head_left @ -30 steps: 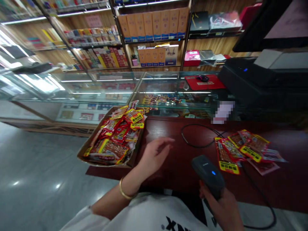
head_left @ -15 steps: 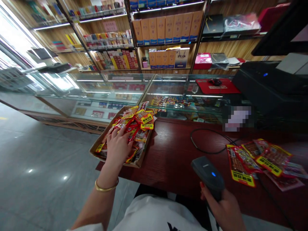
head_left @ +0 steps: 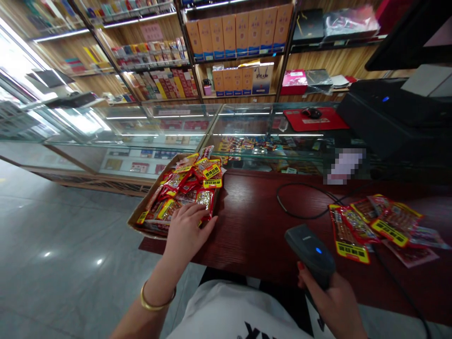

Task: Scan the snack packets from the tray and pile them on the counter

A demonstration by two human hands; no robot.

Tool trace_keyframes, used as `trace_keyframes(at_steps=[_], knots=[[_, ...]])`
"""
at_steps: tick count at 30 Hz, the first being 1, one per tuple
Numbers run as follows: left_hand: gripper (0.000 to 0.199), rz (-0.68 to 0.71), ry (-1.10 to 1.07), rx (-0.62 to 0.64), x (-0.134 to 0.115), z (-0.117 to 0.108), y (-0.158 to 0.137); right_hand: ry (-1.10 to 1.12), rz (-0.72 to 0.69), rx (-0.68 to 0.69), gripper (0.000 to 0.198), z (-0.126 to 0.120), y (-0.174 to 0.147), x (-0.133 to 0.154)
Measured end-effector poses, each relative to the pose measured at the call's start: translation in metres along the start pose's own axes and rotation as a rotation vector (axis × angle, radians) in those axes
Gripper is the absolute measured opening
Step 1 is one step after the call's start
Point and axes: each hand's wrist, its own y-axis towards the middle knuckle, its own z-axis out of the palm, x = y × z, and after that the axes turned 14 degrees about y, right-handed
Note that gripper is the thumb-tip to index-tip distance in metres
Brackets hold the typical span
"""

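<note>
My left hand (head_left: pixel 187 229) reaches over the near right corner of a shallow cardboard box (head_left: pixel 136 217). The box is full of small snack packets (head_left: pixel 180 181) in red, yellow and clear wrappers. My left thumb is spread from the bent fingers, whose tips lie on or just above the packets, beside a shiny red-edged one; I see nothing gripped. My right hand (head_left: pixel 334 296) is wrapped round the handle of a dark barcode scanner (head_left: pixel 309 252), which has a blue light and points up and left. Right of it, several snack packets (head_left: pixel 381 226) lie in a loose pile.
The box stands at the left edge of a dark red wooden counter (head_left: pixel 243 226). A black cable (head_left: pixel 282 207) loops behind the scanner. Beyond are a glass display case (head_left: pixel 247 122), a red mouse pad (head_left: pixel 296 121) with a mouse, and a dark machine (head_left: pixel 391 117). Stocked shelves line the wall.
My left hand has moved right and towards me, from the middle of the box to its near right corner, uncovering packets. The scanner has shifted slightly right in view.
</note>
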Motion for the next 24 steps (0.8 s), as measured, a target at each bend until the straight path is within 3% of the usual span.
trace_keyframes(at_steps=[5, 8, 11, 14, 18, 21, 24], knots=[[0.042, -0.251, 0.143, 0.050, 0.006, 0.001, 0.017, -0.008, 0.011, 0.039, 0.043, -0.002, 0.000, -0.006], [0.059, -0.300, 0.231, 0.193, 0.010, 0.005, 0.026, -0.010, 0.029, 0.010, 0.044, -0.001, -0.002, -0.002], [0.058, -0.325, 0.110, 0.192, 0.015, 0.011, 0.028, -0.005, 0.036, -0.001, 0.044, 0.000, -0.004, 0.001], [0.059, -0.461, -0.258, 0.069, 0.011, 0.008, 0.025, -0.013, 0.028, -0.001, 0.040, 0.001, -0.005, 0.000], [0.049, -0.651, -1.165, 0.100, -0.029, 0.006, 0.024, -0.021, 0.026, -0.004, 0.042, 0.003, -0.004, 0.002], [0.044, -0.702, -1.637, 0.216, -0.074, 0.029, 0.026, -0.016, 0.006, 0.002, 0.041, 0.006, -0.004, 0.006], [0.046, -0.746, -1.856, 0.310, -0.106, 0.068, 0.026, 0.006, -0.011, 0.038, 0.038, 0.008, -0.005, 0.010]])
